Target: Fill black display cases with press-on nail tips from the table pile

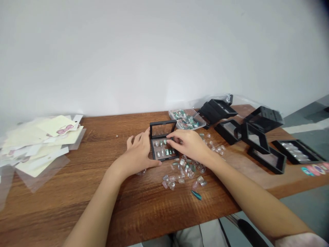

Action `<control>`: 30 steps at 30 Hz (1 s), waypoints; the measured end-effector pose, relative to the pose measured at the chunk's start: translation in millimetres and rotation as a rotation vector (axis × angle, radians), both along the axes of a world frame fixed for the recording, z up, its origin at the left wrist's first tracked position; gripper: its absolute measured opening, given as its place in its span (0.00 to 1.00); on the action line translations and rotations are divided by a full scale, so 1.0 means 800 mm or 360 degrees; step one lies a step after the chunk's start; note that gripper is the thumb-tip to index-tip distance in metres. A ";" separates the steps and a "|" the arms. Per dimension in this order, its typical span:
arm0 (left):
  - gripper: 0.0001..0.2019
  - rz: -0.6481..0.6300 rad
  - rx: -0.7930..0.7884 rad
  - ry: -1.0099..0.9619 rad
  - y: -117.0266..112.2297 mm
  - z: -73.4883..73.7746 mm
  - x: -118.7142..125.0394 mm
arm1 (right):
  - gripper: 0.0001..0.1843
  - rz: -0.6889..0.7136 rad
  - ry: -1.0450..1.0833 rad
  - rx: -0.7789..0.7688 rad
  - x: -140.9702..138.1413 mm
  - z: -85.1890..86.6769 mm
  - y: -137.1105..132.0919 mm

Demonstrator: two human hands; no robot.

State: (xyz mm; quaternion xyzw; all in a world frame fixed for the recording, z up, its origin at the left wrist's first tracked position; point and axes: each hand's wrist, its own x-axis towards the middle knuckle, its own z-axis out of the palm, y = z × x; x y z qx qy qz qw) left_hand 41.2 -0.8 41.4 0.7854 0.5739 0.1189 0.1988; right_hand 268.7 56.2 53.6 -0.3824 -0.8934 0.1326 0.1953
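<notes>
A small black display case [164,159] stands on the table with its windowed lid raised. Inside, silver and green press-on nails [158,151] sit in two rows. My left hand [137,151] grips the case from its left side, thumb along the front corner and fingers behind the left edge. Reaching in from the right, my right hand [190,143] has thumb and forefinger pinched at a green nail in the back row; the fingers partly cover that row's right end. Loose press-on nails [190,171] lie scattered beside the case and under my right forearm.
A clear plastic tub [202,122] of nails stands behind the case. To the right are several black cases [257,137] and one holding pale nails [295,152]. Cards and clear sleeves [48,137] are piled at left. One teal pointed nail [196,195] lies near the front edge.
</notes>
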 end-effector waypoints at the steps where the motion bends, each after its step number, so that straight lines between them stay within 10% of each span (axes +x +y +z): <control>1: 0.60 0.0000 0.0006 0.0001 0.000 -0.001 0.000 | 0.10 0.0022 0.0015 -0.0023 0.001 0.004 0.000; 15: 0.57 0.0128 0.0100 0.0004 0.006 -0.008 -0.005 | 0.11 0.0615 -0.0583 -0.0817 0.049 0.070 -0.035; 30: 0.55 0.0113 0.0126 0.0066 0.005 -0.004 -0.003 | 0.11 0.0716 -0.0644 -0.0685 0.051 0.041 -0.061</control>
